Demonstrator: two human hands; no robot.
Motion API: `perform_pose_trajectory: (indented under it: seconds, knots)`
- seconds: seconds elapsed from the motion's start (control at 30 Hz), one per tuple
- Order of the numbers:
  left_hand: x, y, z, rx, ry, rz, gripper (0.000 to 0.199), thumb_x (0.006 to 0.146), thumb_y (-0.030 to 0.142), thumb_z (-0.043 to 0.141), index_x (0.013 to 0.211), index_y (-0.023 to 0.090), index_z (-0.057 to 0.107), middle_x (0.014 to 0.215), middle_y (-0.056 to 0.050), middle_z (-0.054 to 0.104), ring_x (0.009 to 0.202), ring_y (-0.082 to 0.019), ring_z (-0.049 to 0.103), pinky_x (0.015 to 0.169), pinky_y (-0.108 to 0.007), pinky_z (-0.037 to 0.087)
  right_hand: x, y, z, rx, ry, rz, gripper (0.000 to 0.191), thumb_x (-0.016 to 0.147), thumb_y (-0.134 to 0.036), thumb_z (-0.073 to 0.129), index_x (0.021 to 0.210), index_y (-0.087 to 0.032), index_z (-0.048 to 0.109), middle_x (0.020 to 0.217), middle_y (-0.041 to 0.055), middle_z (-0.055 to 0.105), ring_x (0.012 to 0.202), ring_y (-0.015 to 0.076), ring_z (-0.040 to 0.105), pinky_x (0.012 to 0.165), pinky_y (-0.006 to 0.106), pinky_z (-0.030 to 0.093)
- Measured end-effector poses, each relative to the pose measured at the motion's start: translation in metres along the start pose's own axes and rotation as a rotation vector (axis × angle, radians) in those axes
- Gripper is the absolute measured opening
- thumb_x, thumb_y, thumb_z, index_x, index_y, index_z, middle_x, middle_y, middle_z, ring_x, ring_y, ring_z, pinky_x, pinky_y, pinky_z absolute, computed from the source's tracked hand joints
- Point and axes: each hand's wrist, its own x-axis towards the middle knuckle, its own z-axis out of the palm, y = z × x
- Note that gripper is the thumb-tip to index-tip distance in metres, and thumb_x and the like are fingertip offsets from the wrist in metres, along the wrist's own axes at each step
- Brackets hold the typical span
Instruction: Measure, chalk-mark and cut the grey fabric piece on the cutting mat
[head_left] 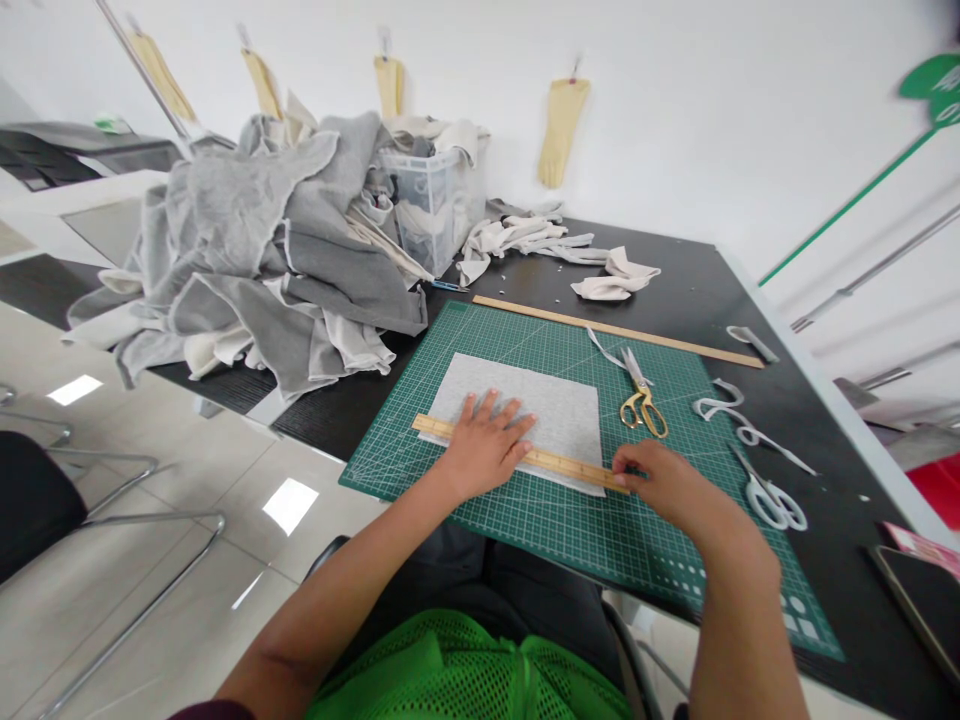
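Note:
A piece of light grey fabric (555,400) lies flat on the green cutting mat (420,400). Across its near edge rests a wooden ruler (564,463). My left hand (486,445) is spread flat over the fabric and the ruler, fingers apart, pressing down. At the ruler's right end, my right hand (651,470) pinches it between thumb and fingers. Gold-handled scissors (642,400) lie to the right of the fabric, beyond my right hand. Farther right are white-handled scissors (772,497).
A second wooden ruler (615,328) lies along the mat's far edge. Grey cloth (247,230) is heaped at the left, beside a clear plastic bin (431,200). Fabric scraps (616,275) lie at the back; a phone (919,600) is at the right edge.

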Motion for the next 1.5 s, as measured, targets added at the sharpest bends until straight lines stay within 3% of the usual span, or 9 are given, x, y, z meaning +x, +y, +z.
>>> perform_pose_trajectory:
  seconds: [0.9,1.07,1.5]
  knots:
    - [-0.001,-0.001,0.001,-0.025,0.010,-0.006,0.049,0.106,0.051,0.035,0.151,0.036,0.046,0.162,0.000,0.041,0.153,-0.037,0.026,0.123,-0.067,0.018,0.007,0.016,0.008,0.021,0.005,-0.038,0.010,0.080,-0.024,0.062,0.076,-0.024,0.071,0.085,0.0051,0.071,0.084,0.0247,0.064,0.077,0.034,0.045]
    - [0.002,-0.002,0.000,-0.053,0.012,-0.034,0.049,0.108,0.049,0.025,0.148,0.034,0.050,0.159,0.001,0.045,0.152,-0.034,0.030,0.123,-0.064,0.021,0.008,0.015,0.009,0.009,0.005,-0.022,0.010,0.079,-0.023,0.062,0.075,-0.024,0.070,0.084,0.0052,0.070,0.083,0.0246,0.064,0.076,0.034,0.046]
    - [0.003,-0.001,0.000,-0.037,0.013,-0.046,0.047,0.107,0.045,0.030,0.147,0.034,0.051,0.159,0.002,0.045,0.150,-0.035,0.032,0.122,-0.065,0.024,0.007,0.014,0.007,-0.003,0.010,-0.010,0.011,0.078,-0.024,0.061,0.078,-0.024,0.072,0.085,0.0052,0.071,0.085,0.0256,0.065,0.077,0.035,0.046]
